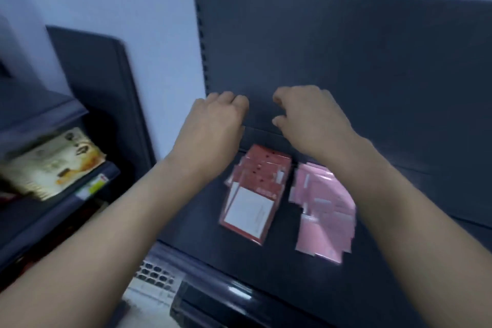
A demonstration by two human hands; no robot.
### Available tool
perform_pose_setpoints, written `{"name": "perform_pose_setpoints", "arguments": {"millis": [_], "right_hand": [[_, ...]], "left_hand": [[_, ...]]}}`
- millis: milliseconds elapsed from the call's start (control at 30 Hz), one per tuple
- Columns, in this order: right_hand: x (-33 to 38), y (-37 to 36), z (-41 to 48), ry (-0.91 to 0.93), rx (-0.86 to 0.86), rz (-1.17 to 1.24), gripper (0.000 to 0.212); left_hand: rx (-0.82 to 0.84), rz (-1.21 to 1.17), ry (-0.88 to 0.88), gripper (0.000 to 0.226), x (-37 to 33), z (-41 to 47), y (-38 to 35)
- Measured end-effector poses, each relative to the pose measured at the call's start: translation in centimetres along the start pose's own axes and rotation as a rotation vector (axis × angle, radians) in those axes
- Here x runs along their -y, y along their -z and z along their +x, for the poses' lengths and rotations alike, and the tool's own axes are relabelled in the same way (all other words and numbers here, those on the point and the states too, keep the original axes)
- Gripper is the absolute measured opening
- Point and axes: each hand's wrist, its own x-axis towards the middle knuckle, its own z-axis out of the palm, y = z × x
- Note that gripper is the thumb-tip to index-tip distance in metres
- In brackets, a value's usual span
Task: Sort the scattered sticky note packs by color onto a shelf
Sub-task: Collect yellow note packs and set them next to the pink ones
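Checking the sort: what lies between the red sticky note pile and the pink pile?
Only a bare strip of dark shelf separates the red pile and the pink pile, in the head view.
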Motion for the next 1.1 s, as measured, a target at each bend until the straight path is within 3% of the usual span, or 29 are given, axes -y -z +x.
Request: {"name": "perform_pose_setpoints", "arguments": {"millis": [200, 533, 767, 1100], "right_hand": [[16.7, 2.9, 3.4, 0.296, -0.077, 0.038, 0.027], [40.9, 3.8, 5.0, 0.64, -0.112, 0.193, 0.022], [52.1, 3.2, 5.6, 0.814, -0.016, 0.304, 0.022], [63.6, -1.6, 10.6, 0.958, 0.17, 0.365, 0.027]], "left_hand": [[-0.035, 0.306, 0.149, 0.017, 11.9, -9.0, 10.6], [-0.03, 0.527, 0.462, 0.026, 24.6, -24.2, 21.7], [-0.01, 0.59, 0.781, 0.021, 29.0, -32.2, 26.4], [0.035, 0.63, 1.069, 0.025, 34.5, -36.4, 28.3]]}}
